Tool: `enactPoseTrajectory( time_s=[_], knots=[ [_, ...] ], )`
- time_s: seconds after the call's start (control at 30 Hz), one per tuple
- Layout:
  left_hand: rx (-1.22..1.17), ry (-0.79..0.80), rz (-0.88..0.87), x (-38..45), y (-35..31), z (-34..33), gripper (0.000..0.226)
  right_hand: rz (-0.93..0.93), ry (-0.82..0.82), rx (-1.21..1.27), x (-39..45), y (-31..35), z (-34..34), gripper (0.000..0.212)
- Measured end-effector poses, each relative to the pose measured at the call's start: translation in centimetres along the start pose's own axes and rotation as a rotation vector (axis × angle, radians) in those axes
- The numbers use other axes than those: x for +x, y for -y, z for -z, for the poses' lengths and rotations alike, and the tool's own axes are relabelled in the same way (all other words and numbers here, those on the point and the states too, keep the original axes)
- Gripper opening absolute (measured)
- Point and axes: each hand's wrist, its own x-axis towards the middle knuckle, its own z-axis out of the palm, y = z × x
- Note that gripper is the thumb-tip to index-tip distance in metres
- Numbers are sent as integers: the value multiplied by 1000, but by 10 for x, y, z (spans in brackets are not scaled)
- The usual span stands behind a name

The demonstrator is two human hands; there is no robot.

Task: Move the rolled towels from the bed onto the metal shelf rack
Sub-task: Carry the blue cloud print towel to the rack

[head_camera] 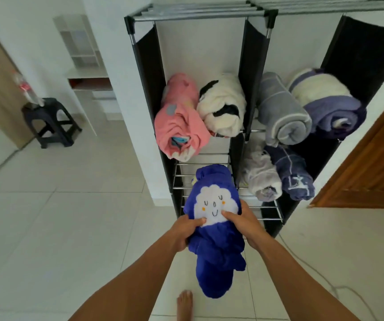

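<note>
A rolled dark blue towel (216,249) with a white smiling cloud patch is held in front of the metal shelf rack (200,12). My left hand (186,230) grips its left side and my right hand (244,222) grips its right side. Its far end reaches over the lower left shelf bars. On the upper shelves lie a pink towel (179,121), a white and black towel (223,107), a grey striped towel (279,112) and a purple and white towel (330,105). The lower right shelf holds a pale grey towel (260,177) and a navy towel (293,174).
A black plastic stool (49,121) with a bottle on it stands at the left by a wall. A wooden door (371,163) stands open at the right of the rack. A white cord (325,281) trails on the tiled floor. My bare foot (184,304) is below the towel.
</note>
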Motion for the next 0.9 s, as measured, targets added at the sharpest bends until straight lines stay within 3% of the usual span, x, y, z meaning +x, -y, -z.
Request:
enactPoseTrajectory(
  time_s=[0.27, 0.47, 0.67, 0.77, 0.9],
  knots=[
    [-2, -53, -75, 116, -65, -17, 36, 7, -108, -58, 103, 23, 9, 73],
    [69, -55, -132, 206, -103, -30, 19, -21, -164, 72, 163, -1, 7, 59],
    [123, -50, 7, 249, -99, -29, 33, -253, -199, 159, 164, -65, 2, 31],
    [185, -90, -19, 255, -92, -32, 35, -401, -141, 269, 164, -83, -7, 46],
    [258, -133, -111, 256, -95, -45, 33, -401, -181, 358, 179, -87, -16, 52]
  ],
)
